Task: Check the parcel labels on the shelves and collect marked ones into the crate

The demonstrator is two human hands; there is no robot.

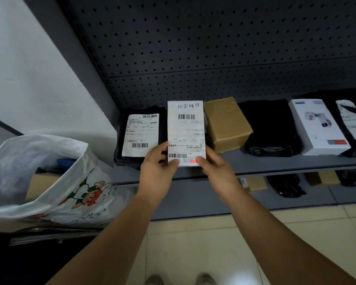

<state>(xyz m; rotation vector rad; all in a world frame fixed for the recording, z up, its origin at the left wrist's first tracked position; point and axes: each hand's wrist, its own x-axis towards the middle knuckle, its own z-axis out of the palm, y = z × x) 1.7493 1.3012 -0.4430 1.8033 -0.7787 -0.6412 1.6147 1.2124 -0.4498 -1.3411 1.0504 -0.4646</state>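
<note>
Parcel (pixel 185 130), white with barcoded label and red mark, gripped by left hand (pixel 157 169) and right hand (pixel 216 169).

The white parcel (pixel 185 128) is covered by a matt paper label, a bit creased. Next to it, the brown box (pixel 226 124) is plain cardboard under shiny tape. The black bags (pixel 272 128) are glossy, crinkly plastic film. The shelf (pixel 275 161) looks like smooth painted metal with a perforated back panel (pixel 214 48). Floor tiles (pixel 203 243) have a slight sheen.
</note>
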